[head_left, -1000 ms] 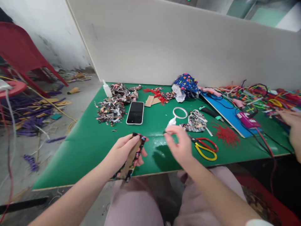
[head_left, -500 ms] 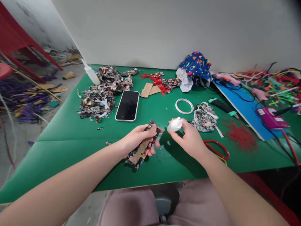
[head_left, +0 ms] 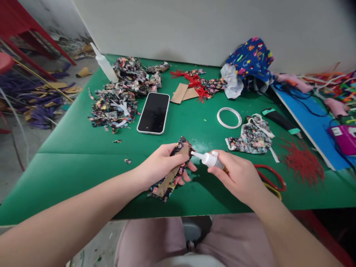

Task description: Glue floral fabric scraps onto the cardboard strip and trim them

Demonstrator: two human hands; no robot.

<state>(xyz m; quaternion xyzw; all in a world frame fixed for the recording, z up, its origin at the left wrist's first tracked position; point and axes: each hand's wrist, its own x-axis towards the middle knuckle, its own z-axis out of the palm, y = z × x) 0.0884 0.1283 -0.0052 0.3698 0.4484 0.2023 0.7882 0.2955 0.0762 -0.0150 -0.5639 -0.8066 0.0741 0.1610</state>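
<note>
My left hand grips a strip of dark floral fabric with a brown cardboard piece lying along it, the thumb pressed on top. In my right hand is a small white glue bottle, held tilted on its side. Its narrow nozzle points left and reaches the fabric's upper right edge; whether glue comes out I cannot tell. Both hands are above the green table, near its front edge. Fingers hide most of the bottle's body.
Behind the hands lie a phone, a heap of fabric scraps, cardboard pieces and a white ring. A white squeeze bottle leans at the back left. Scissors, red threads and a cutter are on the right.
My right hand has turned the glue bottle so its nozzle now points left at the fabric's edge. The left hand keeps its grip. The view has shifted slightly.
</note>
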